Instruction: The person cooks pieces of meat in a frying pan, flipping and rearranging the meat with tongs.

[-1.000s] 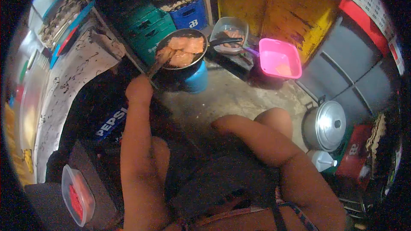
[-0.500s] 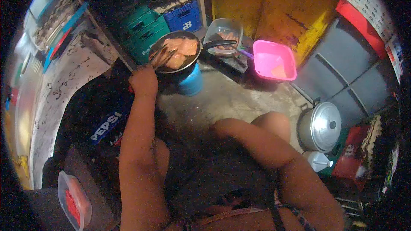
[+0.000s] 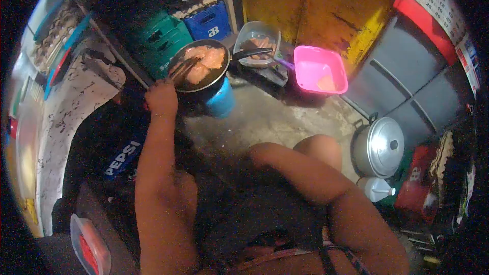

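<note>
My left hand [image 3: 163, 97] is closed around brown tongs [image 3: 183, 71], whose tips reach into a black frying pan [image 3: 227, 74]. Several pinkish-orange meat pieces [image 3: 206, 61] lie in the pan, and the tong tips touch them. The pan sits above a blue cylinder [image 3: 221, 102], its black handle pointing right. My right hand [image 3: 262, 155] rests low near my knees in dark shadow; its fingers cannot be made out. Beyond the pan handle, a clear plastic container [image 3: 257, 30] holds more meat pieces.
A pink basin [image 3: 338, 74] with a small piece inside stands right of the container. Farther right are a lidded metal pot [image 3: 382, 145] and a whitish jug [image 3: 374, 189]. Green [image 3: 163, 33] and blue crates [image 3: 209, 20] stand behind the pan. A red-filled tub [image 3: 91, 244] lies lower left.
The whole view has shifted slightly, so most things sit a little farther left. My left hand still grips the tongs, their tips now nearer the middle of the meat.
</note>
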A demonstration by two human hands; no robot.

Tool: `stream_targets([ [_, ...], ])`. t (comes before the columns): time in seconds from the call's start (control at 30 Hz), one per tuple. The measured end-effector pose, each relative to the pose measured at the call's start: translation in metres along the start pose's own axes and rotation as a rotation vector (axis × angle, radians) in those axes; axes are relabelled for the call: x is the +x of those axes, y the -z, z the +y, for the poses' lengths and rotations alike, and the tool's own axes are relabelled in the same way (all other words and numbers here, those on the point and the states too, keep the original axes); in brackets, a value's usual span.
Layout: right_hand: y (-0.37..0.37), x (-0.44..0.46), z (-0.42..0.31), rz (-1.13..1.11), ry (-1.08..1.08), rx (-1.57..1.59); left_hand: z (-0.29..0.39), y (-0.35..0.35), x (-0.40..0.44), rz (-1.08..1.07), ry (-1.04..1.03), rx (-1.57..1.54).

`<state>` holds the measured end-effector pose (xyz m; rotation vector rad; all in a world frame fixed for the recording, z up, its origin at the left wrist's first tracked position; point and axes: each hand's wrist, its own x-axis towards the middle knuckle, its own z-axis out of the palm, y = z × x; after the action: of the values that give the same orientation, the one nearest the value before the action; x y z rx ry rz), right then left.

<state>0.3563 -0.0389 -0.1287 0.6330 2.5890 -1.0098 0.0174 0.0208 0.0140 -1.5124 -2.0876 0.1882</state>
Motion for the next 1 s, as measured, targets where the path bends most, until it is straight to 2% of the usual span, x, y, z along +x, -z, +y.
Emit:
stream_targets([
  [0.1, -0.021, 0.030, 0.023, -0.043, 0.066, 0.040, 0.000, 0.004, 0.000, -0.019, 0.008, -0.027],
  [0.17, 0.005, 0.015, -0.009, -0.096, -0.044, 0.051, -0.001, 0.006, 0.002, -0.003, 0.004, -0.081],
  [0.2, 0.016, 0.009, -0.021, -0.122, -0.099, 0.056, -0.002, 0.002, 0.004, -0.025, 0.026, -0.124],
  [0.37, 0.010, 0.013, -0.017, -0.134, -0.076, 0.005, -0.015, -0.014, 0.016, -0.118, 0.155, -0.388],
  [0.47, 0.011, 0.015, -0.017, -0.158, -0.070, 0.014, -0.027, 0.002, 0.015, -0.158, 0.163, -0.568],
  [0.57, 0.010, 0.014, -0.016, -0.156, -0.077, 0.018, -0.042, -0.036, 0.020, -0.133, 0.138, -0.656],
  [0.67, 0.008, 0.014, -0.015, -0.158, -0.097, 0.016, -0.053, -0.069, 0.025, -0.209, 0.164, -0.652],
  [0.77, 0.010, 0.011, -0.016, -0.152, -0.113, 0.010, -0.064, -0.123, 0.030, -0.196, 0.189, -0.630],
  [0.9, 0.003, 0.017, -0.008, -0.151, -0.169, -0.032, -0.060, -0.083, 0.023, -0.436, 0.269, -0.803],
  [1.0, -0.008, 0.024, 0.006, -0.130, -0.090, -0.037, -0.056, -0.081, 0.020, -0.431, 0.281, -0.867],
])
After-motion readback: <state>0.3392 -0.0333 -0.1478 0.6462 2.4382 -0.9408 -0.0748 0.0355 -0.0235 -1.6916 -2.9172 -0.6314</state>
